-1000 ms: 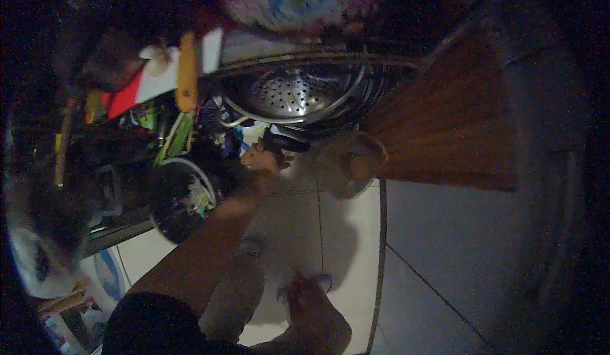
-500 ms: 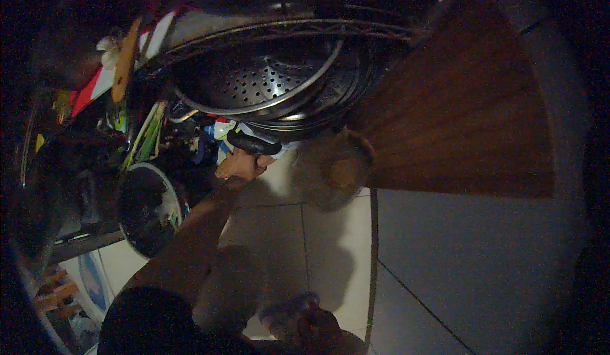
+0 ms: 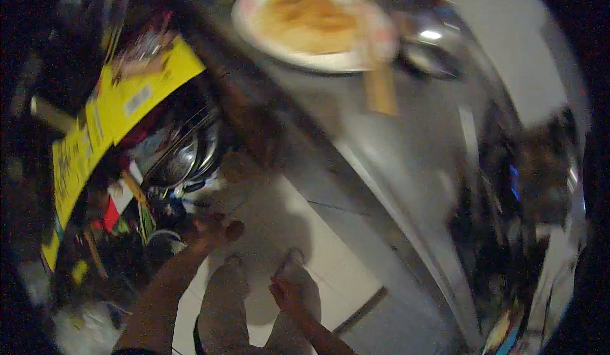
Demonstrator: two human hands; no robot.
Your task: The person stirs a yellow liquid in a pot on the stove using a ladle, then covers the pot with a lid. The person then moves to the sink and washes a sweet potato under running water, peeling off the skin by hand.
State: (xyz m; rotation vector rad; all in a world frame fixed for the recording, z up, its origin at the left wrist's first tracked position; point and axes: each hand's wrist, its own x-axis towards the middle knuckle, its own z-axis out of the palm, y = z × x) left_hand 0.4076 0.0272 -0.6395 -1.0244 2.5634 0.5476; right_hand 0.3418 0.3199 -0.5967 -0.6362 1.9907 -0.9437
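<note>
While view blurs, left hand (image 3: 213,231) near steel bowls (image 3: 181,161), right hand (image 3: 286,291) low; grips unreadable.

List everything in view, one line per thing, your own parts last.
plate: one, white with yellowish food, on the counter at top
wooden utensil: one, tan, just below the plate
metal bowls: a few, silver, on the wire rack at left
yellow packaging: one, yellow, upper left
floor tiles: pale, centre
left hand: one, reaching toward the clutter at lower left, grip unclear
right hand: one, low over the tiles, blurred
</note>
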